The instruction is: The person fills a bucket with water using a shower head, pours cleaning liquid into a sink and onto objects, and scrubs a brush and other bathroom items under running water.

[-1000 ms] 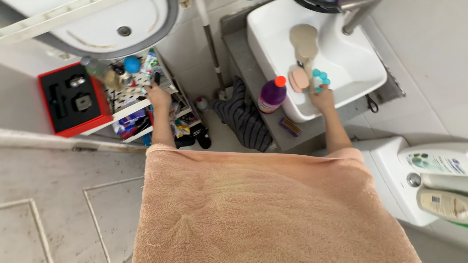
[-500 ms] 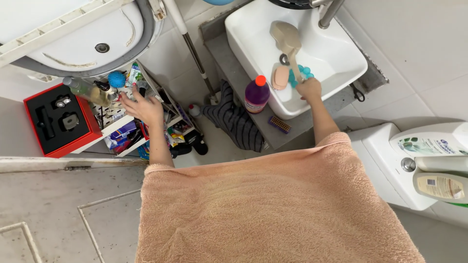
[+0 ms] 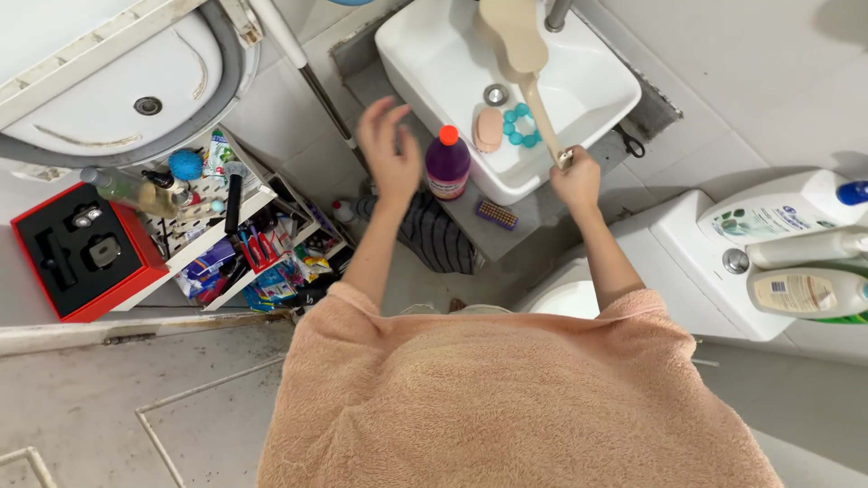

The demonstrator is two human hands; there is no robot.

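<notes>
Swinging over from the shelf rack [image 3: 237, 237] at nine o'clock, the left hand [image 3: 391, 154] is hovering spread wide and empty beside the purple bottle [image 3: 447, 164]. Right hand [image 3: 577, 178] is keeping its closed grip on the long-handled brush [image 3: 523, 56] over the sink [image 3: 592, 86].

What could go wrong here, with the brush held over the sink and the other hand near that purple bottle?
The left hand, open and blurred, is right beside the purple bottle, which stands near the counter edge; a knock could tip it to the floor. The right hand grips only the end of the long-handled brush, so its head could swing into the faucet.
</notes>
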